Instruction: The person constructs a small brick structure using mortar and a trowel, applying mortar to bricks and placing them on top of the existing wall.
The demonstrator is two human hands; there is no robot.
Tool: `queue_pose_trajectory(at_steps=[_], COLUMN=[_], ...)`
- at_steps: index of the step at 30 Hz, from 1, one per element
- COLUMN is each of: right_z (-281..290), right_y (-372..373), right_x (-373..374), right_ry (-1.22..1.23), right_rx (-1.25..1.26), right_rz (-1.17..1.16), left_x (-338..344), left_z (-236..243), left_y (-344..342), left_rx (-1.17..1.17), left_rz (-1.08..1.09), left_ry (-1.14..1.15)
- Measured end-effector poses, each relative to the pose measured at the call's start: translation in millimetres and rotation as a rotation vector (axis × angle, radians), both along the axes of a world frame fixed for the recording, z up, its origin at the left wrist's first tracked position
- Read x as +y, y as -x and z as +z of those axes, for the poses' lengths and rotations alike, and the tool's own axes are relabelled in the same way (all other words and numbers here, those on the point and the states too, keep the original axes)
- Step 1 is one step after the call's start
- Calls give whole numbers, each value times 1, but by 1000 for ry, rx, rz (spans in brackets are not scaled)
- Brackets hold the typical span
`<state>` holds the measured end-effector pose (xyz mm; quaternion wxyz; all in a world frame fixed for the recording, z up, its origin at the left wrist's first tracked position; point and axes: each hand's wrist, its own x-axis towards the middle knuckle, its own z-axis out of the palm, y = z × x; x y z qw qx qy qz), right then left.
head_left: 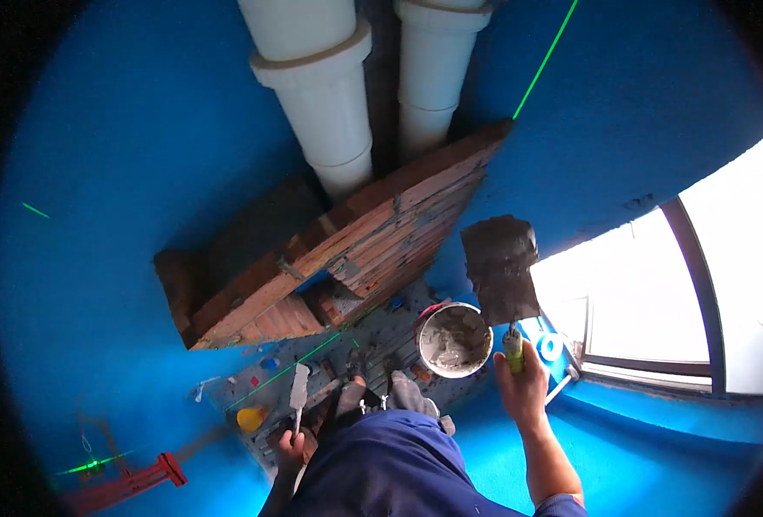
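My right hand (pixel 525 383) grips the green handle of a flat board (pixel 500 267) loaded with dark grey mortar, held up beside the brick wall (pixel 347 250). Low at my side, my left hand (pixel 290 444) holds a small trowel (pixel 299 389) with its blade pointing up. The low red brick wall is built around two white pipes (pixel 325 112) that rise in the blue corner. A white bucket (pixel 455 339) with grey mortar stands on the floor just below the board.
A green laser line (pixel 544 60) crosses the blue wall and the floor. A window (pixel 657 293) is at the right. A yellow object (pixel 250 419), small tools and a red device (pixel 127 484) lie on the floor at the left.
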<state>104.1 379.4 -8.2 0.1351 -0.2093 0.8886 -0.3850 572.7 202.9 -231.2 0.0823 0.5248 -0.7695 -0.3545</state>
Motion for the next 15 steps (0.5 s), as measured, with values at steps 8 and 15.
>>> queue_pose_trajectory(at_steps=[8, 15], right_z=[9, 18], right_y=[33, 47], right_x=[-8, -3], right_ry=[-15, -37], right_rx=[192, 208], right_rz=[-73, -42], left_x=[-3, -5], left_z=[18, 25], left_y=[4, -1], left_rx=[-47, -51], left_rz=[93, 18], left_ry=[-152, -108])
